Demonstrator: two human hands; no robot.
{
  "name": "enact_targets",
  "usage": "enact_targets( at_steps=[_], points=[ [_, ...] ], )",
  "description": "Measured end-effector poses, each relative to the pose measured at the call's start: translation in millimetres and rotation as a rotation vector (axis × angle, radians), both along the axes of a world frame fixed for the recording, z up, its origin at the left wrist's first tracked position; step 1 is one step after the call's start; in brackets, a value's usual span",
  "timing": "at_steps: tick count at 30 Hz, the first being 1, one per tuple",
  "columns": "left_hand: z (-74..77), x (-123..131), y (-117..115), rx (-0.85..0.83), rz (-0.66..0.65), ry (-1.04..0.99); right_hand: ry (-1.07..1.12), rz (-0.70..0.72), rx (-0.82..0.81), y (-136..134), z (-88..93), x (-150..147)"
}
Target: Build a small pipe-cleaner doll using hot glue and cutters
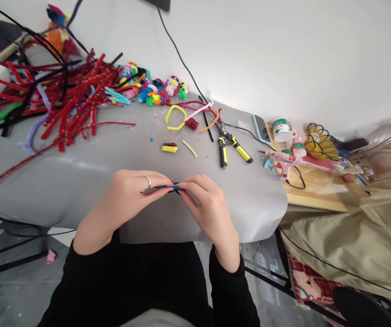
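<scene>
Grip of left hand [132,193] clamped on one end of small blue pipe-cleaner piece [168,186], grip of right hand [205,200] clamped on other end, fingertips nearly meeting. Held over near edge of grey bench [79,172]. Farther back: red pipe cleaners [69,97] at left, yellow-handled cutters [231,146] and pink glue gun [281,164] at right.

Single head-worn view: looks forward-down onto grey table [62,181]; left hand [127,195], right hand [205,206] close.
</scene>
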State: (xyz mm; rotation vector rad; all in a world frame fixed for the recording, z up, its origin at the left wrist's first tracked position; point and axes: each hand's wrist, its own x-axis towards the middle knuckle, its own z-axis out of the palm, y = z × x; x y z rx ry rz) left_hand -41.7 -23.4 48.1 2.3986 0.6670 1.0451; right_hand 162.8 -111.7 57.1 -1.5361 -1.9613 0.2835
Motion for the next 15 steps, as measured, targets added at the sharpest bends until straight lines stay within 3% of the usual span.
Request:
enact_targets(
  at_steps=[8,15],
  points=[
    [1.6,-0.7,-0.4,-0.057,-0.071,0.006,-0.042,0.056,-0.013,-0.8,4.8,4.4],
    [-1.5,-2.1,1.4,-0.048,0.027,0.019,0.058,0.043,-0.066,-1.6,3.7,2.7]
  ],
)
